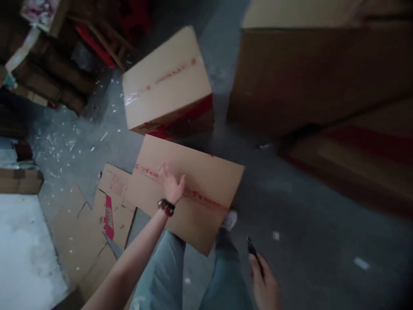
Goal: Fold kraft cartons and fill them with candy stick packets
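A closed cardboard box with a strip of red-printed tape across its top is in front of my legs. Over its top, near the tape, is my left hand, fingers spread; whether it presses on the cardboard I cannot tell. Low on the right, away from the box, my right hand is closed around a slim black utility knife whose tip points up and away from me. Beyond the first box stands another taped cardboard box with a red band on its side.
Flattened cardboard lies on the floor to the left. Large cartons stand at the upper right. White scraps litter the concrete floor. A red stool and stacked brown bundles are at the upper left.
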A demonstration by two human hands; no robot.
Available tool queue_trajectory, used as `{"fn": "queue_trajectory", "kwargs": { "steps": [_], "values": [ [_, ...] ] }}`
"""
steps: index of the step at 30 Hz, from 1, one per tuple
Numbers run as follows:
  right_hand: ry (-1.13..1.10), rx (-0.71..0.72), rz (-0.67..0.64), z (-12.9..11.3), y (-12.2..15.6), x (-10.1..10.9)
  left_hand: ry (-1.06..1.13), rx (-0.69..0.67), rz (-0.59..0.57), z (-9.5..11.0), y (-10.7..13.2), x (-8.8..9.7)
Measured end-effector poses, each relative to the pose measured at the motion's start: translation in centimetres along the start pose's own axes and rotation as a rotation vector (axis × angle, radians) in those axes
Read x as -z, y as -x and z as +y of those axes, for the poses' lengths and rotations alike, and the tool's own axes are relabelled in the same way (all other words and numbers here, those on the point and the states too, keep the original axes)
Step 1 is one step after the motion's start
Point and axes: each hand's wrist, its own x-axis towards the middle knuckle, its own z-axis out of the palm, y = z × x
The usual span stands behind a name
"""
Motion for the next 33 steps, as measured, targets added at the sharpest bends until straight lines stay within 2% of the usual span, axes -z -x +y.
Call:
{"fn": "queue_trajectory", "kwargs": {
  "steps": [2,3,4,5,7,9,11,13,15,18,22,27,33],
  "values": [
    [0.041,0.121,-0.145,-5.2,-1.7,-1.1,-0.059,0.410,0.091,-7.4,0.1,2.3],
    [0.087,0.208,-0.222,-8.5,-2.5,-2.3,-0.082,0.562,0.115,-10.9,0.0,3.2],
    [0.159,0.315,-0.295,-12.1,-3.3,-3.9,-0.089,0.658,0.103,-13.9,-0.1,3.8],
    [0.254,0.436,-0.359,-15.9,-4.0,-5.8,-0.074,0.691,0.074,-16.4,-0.3,4.0],
    [0.483,0.695,-0.453,-23.5,-5.6,-10.6,0.018,0.622,0.017,-19.6,-0.7,3.9],
    [0.721,0.921,-0.516,-30.7,-7.3,-16.1,0.138,0.507,0.035,-20.5,-1.0,3.3],
    [0.932,1.068,-0.576,-37.0,-8.8,-21.7,0.221,0.475,0.122,-20.0,-1.2,2.6],
    [1.096,1.182,-0.664,-42.0,-9.8,-26.5,0.264,0.520,0.167,-18.9,-1.2,2.3],
    [1.252,1.275,-0.773,-45.7,-10.2,-30.3,0.291,0.569,0.159,-17.9,-1.3,2.2],
    [1.532,1.325,-0.979,-49.1,-10.5,-33.7,0.344,0.608,0.134,-17.1,-1.7,2.5],
    [1.721,1.257,-1.225,-50.8,-10.9,-35.4,0.456,0.692,0.147,-16.7,-2.9,2.7],
    [1.820,1.265,-1.254,-51.0,-10.7,-36.0,0.542,0.856,0.106,-16.4,-4.3,2.9],
    [1.835,1.195,-1.259,-51.4,-10.5,-36.0,0.571,0.878,0.031,-16.5,-4.8,3.4]
  ]
}}
